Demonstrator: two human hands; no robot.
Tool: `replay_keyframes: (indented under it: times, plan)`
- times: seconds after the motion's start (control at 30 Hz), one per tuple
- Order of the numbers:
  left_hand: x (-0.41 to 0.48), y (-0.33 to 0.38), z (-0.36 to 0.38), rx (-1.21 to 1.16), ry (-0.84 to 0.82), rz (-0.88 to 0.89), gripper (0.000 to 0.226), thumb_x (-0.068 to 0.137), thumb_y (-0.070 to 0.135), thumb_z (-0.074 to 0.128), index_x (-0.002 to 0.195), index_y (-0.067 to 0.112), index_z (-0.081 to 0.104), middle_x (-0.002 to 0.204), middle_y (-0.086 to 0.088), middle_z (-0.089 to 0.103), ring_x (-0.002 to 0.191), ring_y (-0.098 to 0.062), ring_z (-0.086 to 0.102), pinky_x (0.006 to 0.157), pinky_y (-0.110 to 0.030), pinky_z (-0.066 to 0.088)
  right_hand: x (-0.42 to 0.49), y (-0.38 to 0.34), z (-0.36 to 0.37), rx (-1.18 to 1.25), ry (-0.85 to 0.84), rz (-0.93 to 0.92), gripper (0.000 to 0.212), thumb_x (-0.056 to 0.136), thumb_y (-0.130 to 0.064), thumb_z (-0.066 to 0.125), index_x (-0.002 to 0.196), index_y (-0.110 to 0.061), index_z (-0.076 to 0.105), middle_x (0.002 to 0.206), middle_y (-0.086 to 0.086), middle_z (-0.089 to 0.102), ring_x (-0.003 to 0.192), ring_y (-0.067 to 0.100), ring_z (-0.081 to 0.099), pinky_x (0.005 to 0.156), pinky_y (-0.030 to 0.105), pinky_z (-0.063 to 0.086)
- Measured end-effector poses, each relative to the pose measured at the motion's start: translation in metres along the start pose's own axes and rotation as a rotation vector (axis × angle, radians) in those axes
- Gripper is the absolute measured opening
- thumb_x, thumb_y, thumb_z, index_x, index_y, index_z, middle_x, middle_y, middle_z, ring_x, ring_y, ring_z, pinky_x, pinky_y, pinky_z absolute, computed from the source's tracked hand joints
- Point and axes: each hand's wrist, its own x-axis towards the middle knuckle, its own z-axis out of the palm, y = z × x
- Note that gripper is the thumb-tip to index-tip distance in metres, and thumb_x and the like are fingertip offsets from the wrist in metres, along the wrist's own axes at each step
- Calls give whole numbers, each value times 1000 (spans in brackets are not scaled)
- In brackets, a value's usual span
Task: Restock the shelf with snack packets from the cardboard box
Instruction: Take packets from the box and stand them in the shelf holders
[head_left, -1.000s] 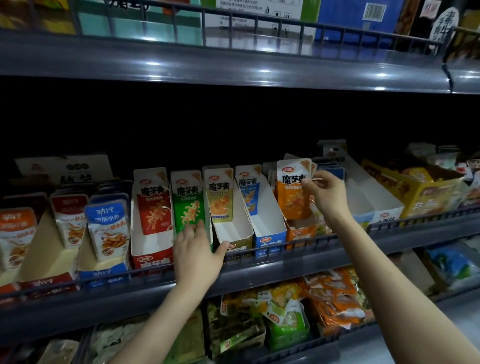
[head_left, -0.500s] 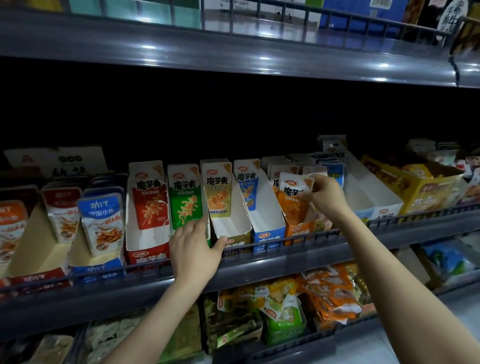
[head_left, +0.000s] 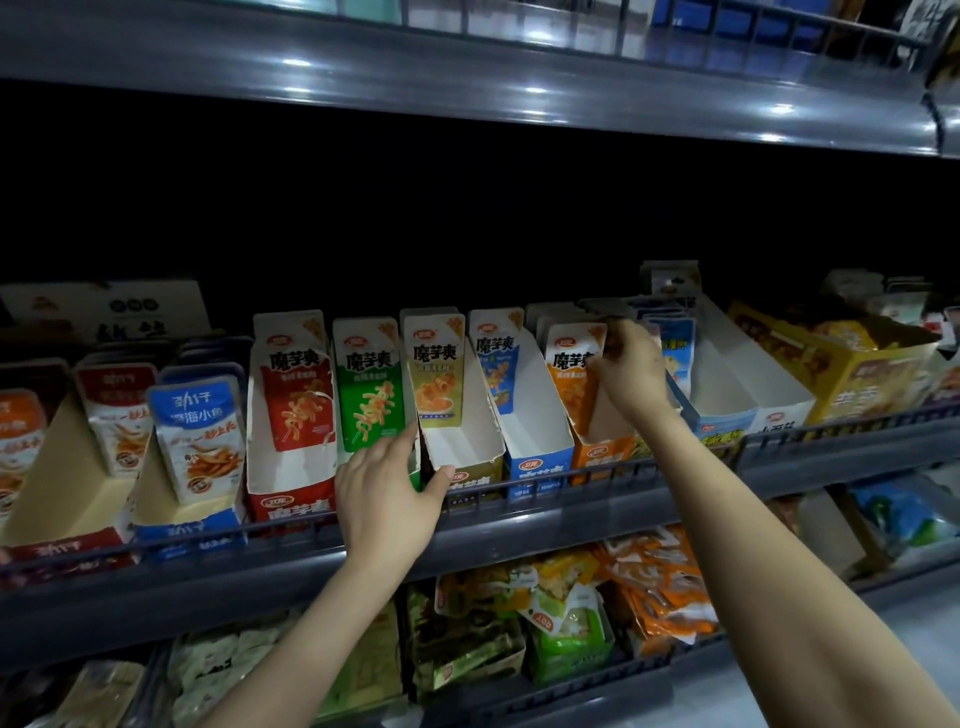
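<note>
An orange snack packet (head_left: 571, 371) stands in the orange display tray (head_left: 605, 454) on the middle shelf (head_left: 545, 525). My right hand (head_left: 631, 369) pinches the packet's top right corner from the right side. My left hand (head_left: 389, 499) rests on the front of the green display tray, fingers spread up its face and thumb by the olive tray (head_left: 470, 475). A green packet (head_left: 370, 387) stands just above the left hand. The cardboard box is not in view.
Red (head_left: 295, 379), olive (head_left: 435, 366) and blue (head_left: 496, 358) packets stand in neighbouring trays. A wire rail (head_left: 571, 475) runs along the shelf front. A yellow carton (head_left: 852, 374) sits at right. Loose bags (head_left: 654, 582) fill the lower shelf, and the upper shelf (head_left: 467, 83) overhangs.
My right hand has lowered the orange packet from above the tray down into the orange tray. My left hand has stayed on the green tray's front.
</note>
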Motion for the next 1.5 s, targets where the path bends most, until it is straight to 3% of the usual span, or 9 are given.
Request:
replay_keyframes:
  times: [0.2,0.4,0.63,0.73,0.9,1.03,1.17,1.4,1.5]
  plan:
    - [-1,1,0,-26,21,7,65,88,50,57,143,19,42,139,-7,52,127,-25,46,104,-34,32,3,1,8,-213,18,-8,32,90,-20,63,119,-5,59,118,16,56,110,33,50,80,33,36]
    - [0,-2,1,-16,7,8,65,89,53,53,145,22,37,142,-4,48,130,-22,43,106,-33,30,1,9,4,-163,15,20,29,87,-26,67,109,-8,61,109,15,58,100,32,53,70,30,33]
    - [0,-1,-2,-18,-6,12,66,89,51,55,145,19,37,142,-4,48,129,-22,43,106,-34,30,-20,12,-12,-37,19,76,58,87,-29,68,141,-22,46,114,13,57,104,30,54,78,34,41]
    - [-5,-1,-9,-36,50,42,62,87,43,62,139,14,46,131,-9,56,120,-26,50,99,-35,37,-40,7,-26,4,-12,103,53,90,-34,63,139,-25,47,116,9,57,100,24,56,77,34,44]
    - [-40,-11,-39,-53,124,57,51,83,35,69,127,10,58,121,-11,62,113,-30,54,94,-40,41,-102,-12,-48,161,-59,121,31,89,-30,63,120,-24,60,99,-3,61,85,14,61,80,46,55]
    - [-87,-46,-59,-38,136,33,45,82,32,71,120,11,62,115,-9,64,107,-31,57,89,-41,44,-169,-30,-47,265,-190,173,16,88,-26,66,104,-21,66,97,-4,65,91,12,62,85,38,53]
    - [-151,-100,-65,-17,67,-98,39,83,28,71,116,9,64,111,-12,65,105,-34,57,90,-42,44,-244,-47,-25,315,-367,190,7,86,-19,69,91,-23,68,83,-7,66,82,10,62,78,31,50]
    - [-275,-209,-46,68,-80,-352,35,81,26,73,109,6,66,102,-17,66,96,-39,59,80,-43,47,-388,-54,41,366,-733,338,12,89,-14,67,81,-23,64,73,-9,63,69,5,58,66,23,46]
    - [-322,-248,-30,111,-180,-439,41,79,39,59,98,4,70,88,-21,68,81,-40,63,70,-41,50,-449,-40,70,337,-858,452,15,88,-18,68,80,-29,62,78,-8,66,72,9,62,66,27,48]
